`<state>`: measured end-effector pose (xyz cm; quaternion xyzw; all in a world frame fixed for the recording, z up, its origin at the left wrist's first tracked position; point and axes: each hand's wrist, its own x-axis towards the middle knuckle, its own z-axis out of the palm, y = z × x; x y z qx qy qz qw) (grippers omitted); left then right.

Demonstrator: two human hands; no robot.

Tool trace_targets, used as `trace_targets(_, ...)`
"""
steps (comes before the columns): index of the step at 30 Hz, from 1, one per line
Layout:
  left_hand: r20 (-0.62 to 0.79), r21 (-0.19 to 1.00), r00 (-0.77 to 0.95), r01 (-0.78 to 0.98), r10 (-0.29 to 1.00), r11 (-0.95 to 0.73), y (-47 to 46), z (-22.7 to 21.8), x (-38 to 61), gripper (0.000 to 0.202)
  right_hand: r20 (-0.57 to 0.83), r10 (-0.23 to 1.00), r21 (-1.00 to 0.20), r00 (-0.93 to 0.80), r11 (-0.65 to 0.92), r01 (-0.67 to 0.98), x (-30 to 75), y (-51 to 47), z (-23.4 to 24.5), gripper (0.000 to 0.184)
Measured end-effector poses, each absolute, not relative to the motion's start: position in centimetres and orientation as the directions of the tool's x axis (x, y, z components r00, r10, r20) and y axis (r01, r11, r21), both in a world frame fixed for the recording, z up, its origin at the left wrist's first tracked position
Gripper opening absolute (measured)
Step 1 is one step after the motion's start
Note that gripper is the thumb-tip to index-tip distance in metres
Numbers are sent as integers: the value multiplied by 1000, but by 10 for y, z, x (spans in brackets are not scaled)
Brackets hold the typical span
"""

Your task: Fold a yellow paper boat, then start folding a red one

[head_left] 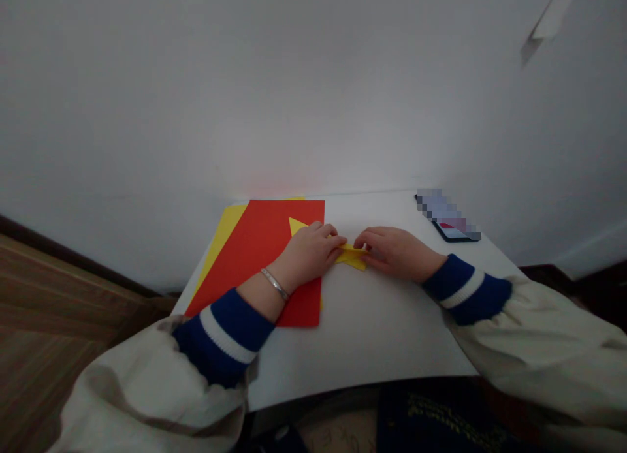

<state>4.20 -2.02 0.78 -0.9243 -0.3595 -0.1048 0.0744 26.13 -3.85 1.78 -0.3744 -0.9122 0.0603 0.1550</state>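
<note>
Head camera: I see my left hand (311, 249) and right hand (398, 252) both pinching the folded yellow paper (354, 256), fingers closed on it. It lies on the white table (372, 329), overlapping the red sheet (257, 257).

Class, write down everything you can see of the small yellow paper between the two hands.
The yellow paper is a small, thin, matte piece folded into a narrow shape with a pointed end. It lies low on the white table, just off the right edge of the red sheet. The left hand and the right hand pinch it from either side, their fingertips covering much of it. A yellow point above the left hand may belong to it, but that cannot be told.
</note>
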Motion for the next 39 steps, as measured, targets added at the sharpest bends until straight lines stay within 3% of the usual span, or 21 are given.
trace_targets(5, 251, -3, 709, 681, 659, -732, -23, 10, 45, 23, 231, 776, -234, -587, 630, 741, 262, -36, 15, 13)
trace_targets(8, 242, 8, 793, 575, 560, -818, -24, 11, 45, 30, 235, 817, -293, -526, 575, 764, 262, -36, 14, 13)
trace_targets(12, 198, -105, 862, 491, 466, -865, -25, 12, 44, 27, 210, 852, -381, -480, 523, 762, 263, -35, 13, 13)
trace_targets(23, 127, -269, 860, 509, 494, -817, -32, 15, 46, 23, 214, 868, -464, -448, 494, 735, 264, -33, 10, 9)
trace_targets(27, 163, -224, 833, 553, 529, -802, -34, 15, 46, 24, 208, 863, -483, -459, 499, 720, 265, -33, 8, 11)
trace_targets(30, 210, -145, 806, 585, 553, -798, -32, 13, 46, 24, 267, 830, -493, -490, 554, 671, 266, -35, 8, 25)
trace_targets(34, 226, -57, 808, 569, 544, -821, -28, 10, 45, 20, 414, 622, -334, -664, 783, 525, 268, -39, 13, 34)
trace_targets(39, 219, -20, 811, 560, 543, -828, -25, 10, 46, 16, 385, 513, -118, -767, 852, 510, 267, -39, 16, 27)
